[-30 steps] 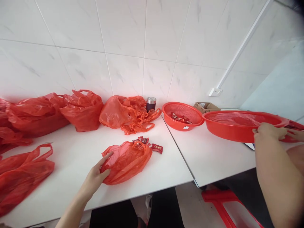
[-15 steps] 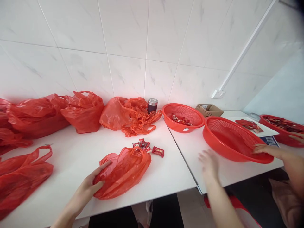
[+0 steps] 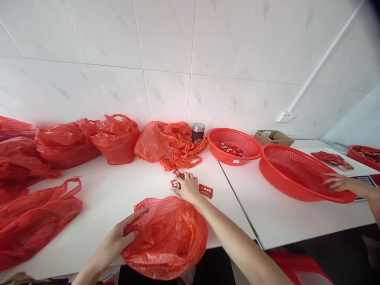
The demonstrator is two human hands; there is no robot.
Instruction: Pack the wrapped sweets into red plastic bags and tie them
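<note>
Nearest, a thin, translucent red plastic bag (image 3: pixel 166 241) is lying on the white worktop (image 3: pixel 113 194), its near side hanging past the edge. The left hand (image 3: pixel 124 233) is gripping the bag's left side between thumb and fingers. If that hold were loosening, the bag's weight could be pulling it off the edge; a hard tug could also be tearing such light film. The bag is looking glossy and wrinkled, its mouth gaping wide and its far rim crumpling softly.

To the left, another flattened red plastic bag (image 3: pixel 44 217) is lying near the edge.

Just beyond the gaping bag, the right hand (image 3: pixel 188 188) is curling over several small, shiny red printed packets (image 3: pixel 205 191); whether its fingers are closing on one, I cannot tell, as the hand is hiding them. A hurried grab could be scattering those slick wrappers. One packet is lying just right of the fingers, flat and label up.

Farther right, a co-worker's hand (image 3: pixel 337 184) is resting inside a large round red plastic basket (image 3: pixel 279 182). Along the far wall, full-looking red bags (image 3: pixel 115 142) are standing left, and a smaller red mesh basket (image 3: pixel 237 158) is holding more packets right of centre.
</note>
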